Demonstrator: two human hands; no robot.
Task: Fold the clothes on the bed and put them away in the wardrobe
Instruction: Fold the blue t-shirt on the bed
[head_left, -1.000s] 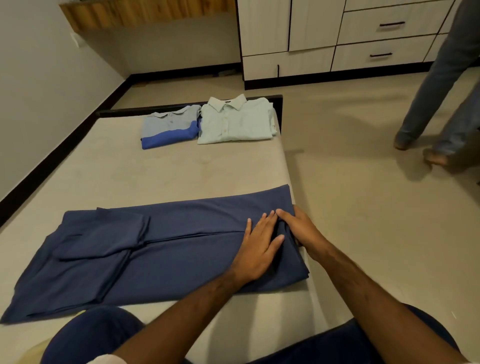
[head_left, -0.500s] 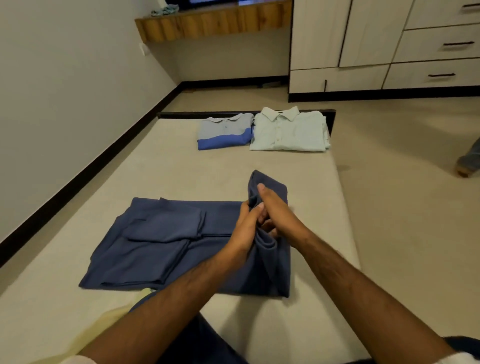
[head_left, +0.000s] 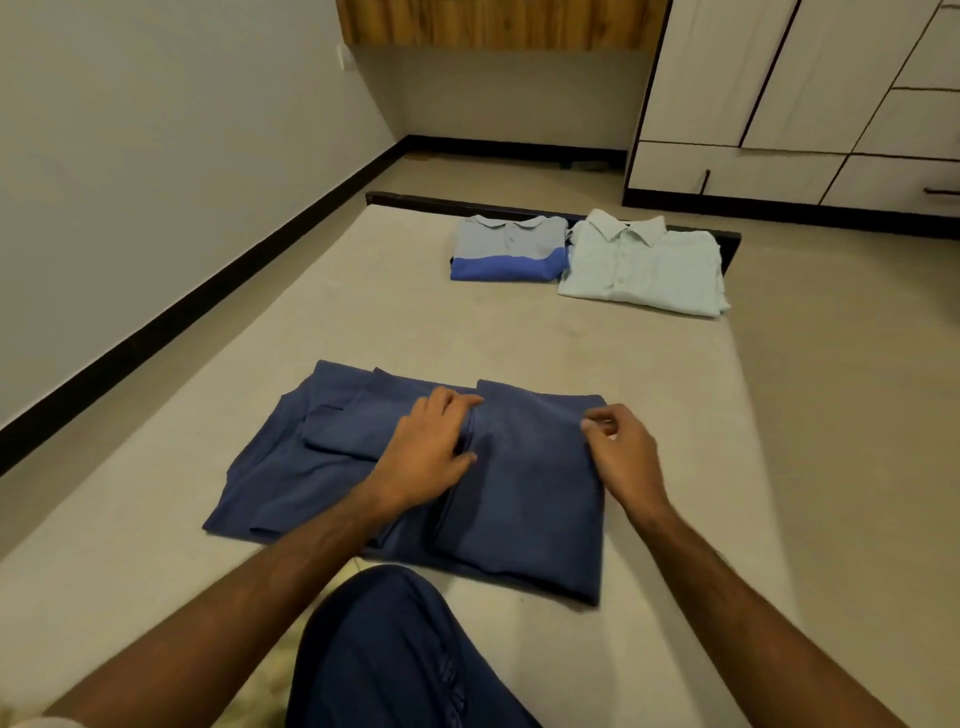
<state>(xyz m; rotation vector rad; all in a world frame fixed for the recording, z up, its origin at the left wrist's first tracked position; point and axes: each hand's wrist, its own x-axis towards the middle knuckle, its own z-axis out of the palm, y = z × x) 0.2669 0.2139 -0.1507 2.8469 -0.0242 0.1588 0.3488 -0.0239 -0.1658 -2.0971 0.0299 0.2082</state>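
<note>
A navy blue garment (head_left: 524, 499) lies partly folded on the beige bed (head_left: 395, 322), its right end laid over to the left. My left hand (head_left: 431, 452) rests on it at the folded edge, fingers spread and nearly straight. My right hand (head_left: 621, 447) hovers at the fold's upper right, its fingers curled with thumb and fingertips close together; I cannot see cloth between them. At the bed's far end lie a folded grey-and-blue polo shirt (head_left: 511, 249) and, to its right, a folded pale mint button shirt (head_left: 644, 270).
The white wardrobe (head_left: 779, 78) with doors and drawers stands beyond the bed at the right. A grey wall (head_left: 156, 156) runs along the bed's left side. A wooden shelf (head_left: 498, 23) hangs at the back. My knee in dark trousers (head_left: 395, 649) rests on the bed's near edge.
Both hands lifted the garment's right end, carried it leftward and laid it down over the middle. They have since moved apart on the fold. The person walking at the right has left view.
</note>
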